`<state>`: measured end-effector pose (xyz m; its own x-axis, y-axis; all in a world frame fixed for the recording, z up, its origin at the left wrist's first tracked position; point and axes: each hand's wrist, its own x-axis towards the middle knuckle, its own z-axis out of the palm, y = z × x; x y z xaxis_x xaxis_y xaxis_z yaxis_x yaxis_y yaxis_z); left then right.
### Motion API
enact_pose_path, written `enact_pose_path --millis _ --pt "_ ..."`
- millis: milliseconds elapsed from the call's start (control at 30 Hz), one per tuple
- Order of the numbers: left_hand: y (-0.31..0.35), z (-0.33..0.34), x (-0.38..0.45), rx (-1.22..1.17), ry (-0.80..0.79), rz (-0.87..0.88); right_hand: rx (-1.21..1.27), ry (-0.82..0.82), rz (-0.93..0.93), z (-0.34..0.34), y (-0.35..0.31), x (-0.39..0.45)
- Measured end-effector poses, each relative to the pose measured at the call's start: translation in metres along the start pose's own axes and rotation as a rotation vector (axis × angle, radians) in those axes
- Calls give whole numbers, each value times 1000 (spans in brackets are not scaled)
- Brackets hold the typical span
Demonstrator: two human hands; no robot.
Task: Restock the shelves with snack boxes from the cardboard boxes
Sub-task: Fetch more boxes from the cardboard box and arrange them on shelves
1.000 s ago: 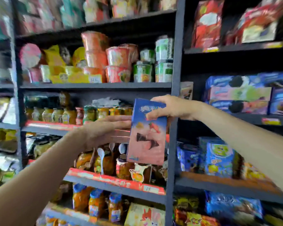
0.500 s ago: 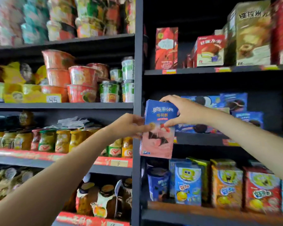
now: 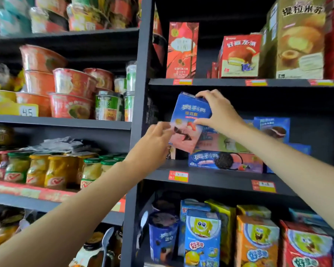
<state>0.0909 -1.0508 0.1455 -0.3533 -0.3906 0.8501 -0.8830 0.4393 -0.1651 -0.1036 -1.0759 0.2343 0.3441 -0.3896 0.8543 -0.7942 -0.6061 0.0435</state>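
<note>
A blue-and-pink snack box (image 3: 187,120) is tilted in the air inside the middle bay of the right-hand dark shelf (image 3: 216,178). My right hand (image 3: 218,112) grips its upper right corner, fingers over the top edge and thumb on the front. My left hand (image 3: 152,143) touches the box's lower left edge with its fingertips; whether it pinches the box is unclear. The box's lower end hangs just above the left end of a stack of flat blue and pink cookie boxes (image 3: 226,160) lying on that shelf.
A dark upright post (image 3: 141,93) divides the two shelf units. Left of it stand noodle cups (image 3: 69,93) and fruit jars (image 3: 54,170). Above are red and tan cake boxes (image 3: 239,54); below, cartoon snack boxes (image 3: 256,241). No cardboard box is in view.
Both hands carried the snack box to the right and up, from in front of the post into the middle bay. The view swung right, and the box now tilts.
</note>
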Motion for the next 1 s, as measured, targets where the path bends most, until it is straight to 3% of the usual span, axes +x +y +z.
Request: enact_pose_path --millis 133,233,433,667,1000 --pt "0 7 0 51 -103 -64 65 -87 4 28 -3 28" --pt "-10 16 3 146 -211 -110 25 -254 18 54 -2 49" --pt "-27 38 13 297 -438 -135 -63 -386 37 112 8 76" --pt "-37 61 17 288 -382 -92 -397 -361 29 153 12 79" --pt "-26 51 22 345 -416 -109 -438 -388 56 155 11 79"
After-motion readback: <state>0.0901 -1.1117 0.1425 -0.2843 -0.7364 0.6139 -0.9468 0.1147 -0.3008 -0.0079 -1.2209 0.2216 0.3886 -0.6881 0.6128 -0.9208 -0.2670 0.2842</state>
